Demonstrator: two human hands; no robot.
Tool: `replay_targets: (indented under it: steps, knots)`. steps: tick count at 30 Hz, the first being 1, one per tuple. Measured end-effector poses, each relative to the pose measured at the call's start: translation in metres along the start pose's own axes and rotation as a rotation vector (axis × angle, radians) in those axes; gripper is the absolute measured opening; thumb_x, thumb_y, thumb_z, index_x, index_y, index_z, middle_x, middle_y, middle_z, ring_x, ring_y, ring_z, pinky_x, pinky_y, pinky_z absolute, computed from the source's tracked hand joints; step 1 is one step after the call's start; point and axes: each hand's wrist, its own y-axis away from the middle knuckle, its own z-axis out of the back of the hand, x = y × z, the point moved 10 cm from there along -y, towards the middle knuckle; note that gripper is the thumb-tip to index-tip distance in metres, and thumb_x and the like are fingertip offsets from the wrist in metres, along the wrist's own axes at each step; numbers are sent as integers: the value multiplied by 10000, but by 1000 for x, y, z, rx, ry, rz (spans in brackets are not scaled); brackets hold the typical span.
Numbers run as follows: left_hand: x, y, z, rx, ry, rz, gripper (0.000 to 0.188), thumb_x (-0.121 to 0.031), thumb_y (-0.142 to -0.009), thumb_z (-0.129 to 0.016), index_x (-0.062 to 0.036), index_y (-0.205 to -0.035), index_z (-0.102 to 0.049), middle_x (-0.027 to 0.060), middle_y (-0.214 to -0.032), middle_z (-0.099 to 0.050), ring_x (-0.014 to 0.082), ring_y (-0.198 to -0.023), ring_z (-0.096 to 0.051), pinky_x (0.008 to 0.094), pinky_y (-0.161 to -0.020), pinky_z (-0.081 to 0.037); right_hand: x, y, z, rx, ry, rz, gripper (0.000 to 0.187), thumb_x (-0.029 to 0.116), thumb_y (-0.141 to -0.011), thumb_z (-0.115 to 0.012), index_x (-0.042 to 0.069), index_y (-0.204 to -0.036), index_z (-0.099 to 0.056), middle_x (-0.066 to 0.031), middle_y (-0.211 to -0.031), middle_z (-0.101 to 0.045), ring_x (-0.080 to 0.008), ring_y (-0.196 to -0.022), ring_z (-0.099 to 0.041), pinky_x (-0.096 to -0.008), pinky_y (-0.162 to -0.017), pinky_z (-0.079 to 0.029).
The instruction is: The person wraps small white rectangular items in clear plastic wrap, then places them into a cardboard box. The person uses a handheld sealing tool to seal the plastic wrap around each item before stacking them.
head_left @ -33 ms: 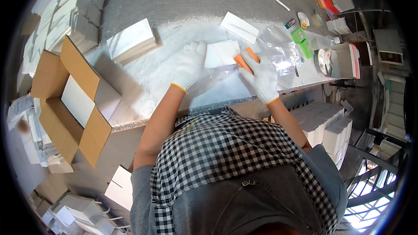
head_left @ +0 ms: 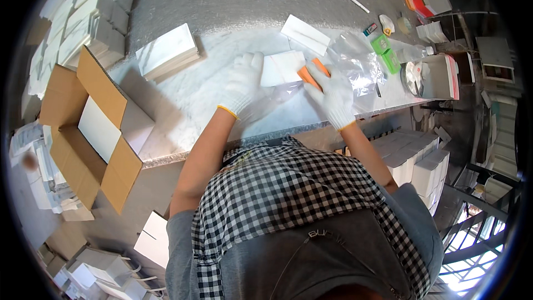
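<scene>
A white tile with faint veining (head_left: 282,69) lies flat on the marble worktop in front of me. My left hand (head_left: 243,80), in a white knit glove, rests at the tile's left edge with its fingers stretched out. My right hand (head_left: 333,97), gloved the same way, grips an orange block (head_left: 309,78) at the tile's right edge. The glove's fingers hide part of that block, and its material is hard to tell. Clear plastic film (head_left: 269,103) lies on the worktop below the tile.
An open cardboard box (head_left: 86,175) stands at the left, near a tile stack (head_left: 169,53). Beyond my hands lie another white tile (head_left: 305,35) and a marker (head_left: 355,1). Clear plastic bags (head_left: 355,58), green boxes (head_left: 385,54) and a tape roll (head_left: 412,79) are at the right.
My right hand has shifted very slightly with the orange block, whose tip has moved a little away from me. My left hand and the tile look the same.
</scene>
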Motion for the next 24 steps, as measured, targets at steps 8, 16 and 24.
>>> replay_targets:
  steps: [8, 16, 24]
  knots:
    - [2, -4, -5, -36, 85, -25, 900, -502, -717, -844, 9, -1373, -501, 237, -1311, -567, 405, -1242, -534, 473, -1045, -466, 9, -63, -21, 133, 15, -70, 492, 467, -887, -686, 226, -1316, -701, -171, -1163, -667, -334, -1036, -653, -452, -906, -522]
    - [3, 1, -4, -47, 62, -48, 871, -483, -746, -832, 10, -1377, -488, 248, -1293, -566, 410, -1207, -544, 483, -1014, -480, 74, -18, 10, 141, 109, 149, 495, 466, -897, -671, 230, -1331, -692, -175, -1125, -659, -340, -1014, -628, -456, -898, -492]
    - [6, -3, -13, 87, 6, -28, 949, -596, -774, -807, 6, -1420, -462, 251, -1317, -554, 409, -1232, -532, 463, -1017, -476, 45, 15, -6, 135, -30, -29, 407, 388, -942, -609, 261, -1327, -647, -152, -1053, -640, -338, -986, -631, -454, -824, -514]
